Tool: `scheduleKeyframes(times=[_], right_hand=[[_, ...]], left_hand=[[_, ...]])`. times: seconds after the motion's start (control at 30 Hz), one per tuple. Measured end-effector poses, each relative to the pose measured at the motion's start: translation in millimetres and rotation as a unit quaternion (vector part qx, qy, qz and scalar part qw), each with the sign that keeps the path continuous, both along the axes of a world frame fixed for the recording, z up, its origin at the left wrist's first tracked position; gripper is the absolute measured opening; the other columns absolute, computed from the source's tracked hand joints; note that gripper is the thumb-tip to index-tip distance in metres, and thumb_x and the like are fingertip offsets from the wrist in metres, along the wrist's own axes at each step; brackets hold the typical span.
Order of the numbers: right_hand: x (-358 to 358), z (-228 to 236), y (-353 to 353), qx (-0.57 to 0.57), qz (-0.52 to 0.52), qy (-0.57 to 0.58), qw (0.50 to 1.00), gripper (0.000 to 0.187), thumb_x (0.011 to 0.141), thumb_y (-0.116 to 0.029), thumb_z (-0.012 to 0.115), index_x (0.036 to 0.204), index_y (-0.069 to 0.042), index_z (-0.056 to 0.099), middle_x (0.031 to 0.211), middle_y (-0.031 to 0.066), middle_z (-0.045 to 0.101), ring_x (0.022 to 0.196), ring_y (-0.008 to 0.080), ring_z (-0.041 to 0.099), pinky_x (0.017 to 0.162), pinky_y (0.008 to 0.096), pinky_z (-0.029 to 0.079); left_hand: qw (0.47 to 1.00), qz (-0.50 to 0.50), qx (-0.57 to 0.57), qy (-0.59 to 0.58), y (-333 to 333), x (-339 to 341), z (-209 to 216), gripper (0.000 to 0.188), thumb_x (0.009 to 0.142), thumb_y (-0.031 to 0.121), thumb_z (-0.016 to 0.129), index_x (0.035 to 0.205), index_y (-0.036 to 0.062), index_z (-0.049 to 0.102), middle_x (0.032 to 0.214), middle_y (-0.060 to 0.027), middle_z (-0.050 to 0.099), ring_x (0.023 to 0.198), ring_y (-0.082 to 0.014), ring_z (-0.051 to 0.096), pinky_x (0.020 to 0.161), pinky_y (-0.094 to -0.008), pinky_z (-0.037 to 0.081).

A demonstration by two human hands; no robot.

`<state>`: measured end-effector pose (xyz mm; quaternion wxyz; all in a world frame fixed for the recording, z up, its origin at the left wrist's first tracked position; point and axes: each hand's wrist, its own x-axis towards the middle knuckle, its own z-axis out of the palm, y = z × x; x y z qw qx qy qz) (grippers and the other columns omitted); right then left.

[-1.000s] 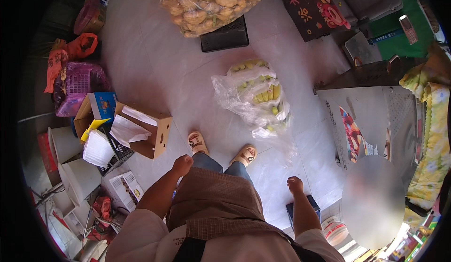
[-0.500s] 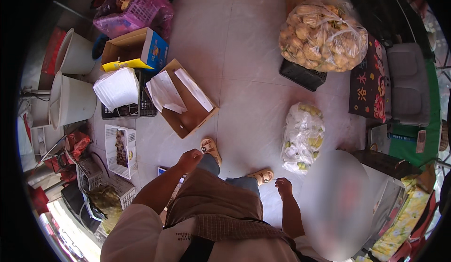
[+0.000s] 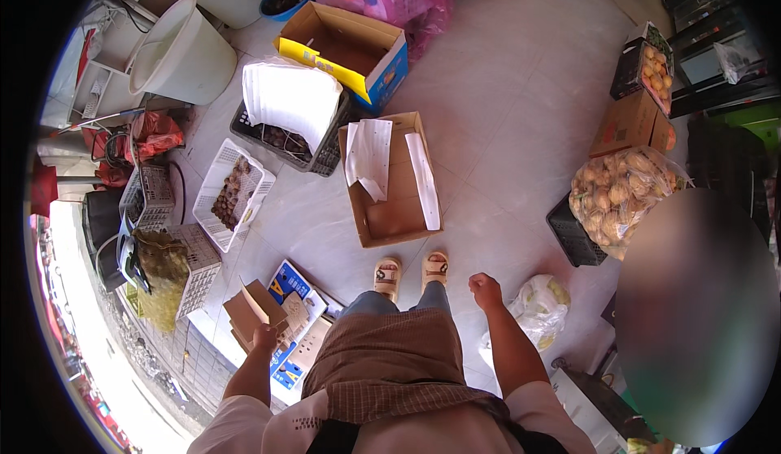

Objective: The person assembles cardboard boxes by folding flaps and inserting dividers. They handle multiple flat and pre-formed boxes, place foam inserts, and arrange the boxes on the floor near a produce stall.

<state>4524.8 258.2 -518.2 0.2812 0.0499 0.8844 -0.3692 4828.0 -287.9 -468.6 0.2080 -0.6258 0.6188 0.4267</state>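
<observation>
Item: left hand (image 3: 264, 338), fingers together on a folded brown cardboard piece (image 3: 254, 312) at near left; half a second ago I saw it empty by my thigh. Right hand (image 3: 485, 290): curled shut, empty, near a white plastic bag (image 3: 541, 307). Open cardboard box (image 3: 394, 185) now lies just beyond my sandals (image 3: 411, 271).

One head-worn fisheye view looks straight down from standing height onto the floor (image 3: 521, 88).
</observation>
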Motion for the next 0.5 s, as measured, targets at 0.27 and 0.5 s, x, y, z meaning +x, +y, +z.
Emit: scheduleKeyframes(times=[0.27,0.5], right_hand=[[-70.8,-74.9,-16.1,0.118,0.150,-0.125,0.974,0.018,0.079,-0.027,0.063,0.086,-0.011,0.067,0.087,0.0101,0.068,0.084,0.0285,0.065,0.076,0.0379,0.051],[-176.8,-158.7,-65.4,0.175,0.248,-0.072,0.950,0.032,0.080,-0.028,0.065,0.103,-0.007,0.061,0.103,0.0130,0.065,0.097,0.0302,0.062,0.083,0.0397,0.050]], left_hand=[[0.986,-0.002,0.125,0.108,181.3,-65.4,39.6,0.021,0.086,0.011,0.055,0.100,-0.0036,0.060,0.084,-0.0121,0.065,0.073,-0.0188,0.064,0.068,-0.0295,0.052],[0.986,0.031,0.143,0.080,267.0,-102.6,63.2,0.026,0.088,0.018,0.059,0.103,-0.0026,0.059,0.087,-0.0118,0.066,0.079,-0.0177,0.065,0.072,-0.0292,0.051]])
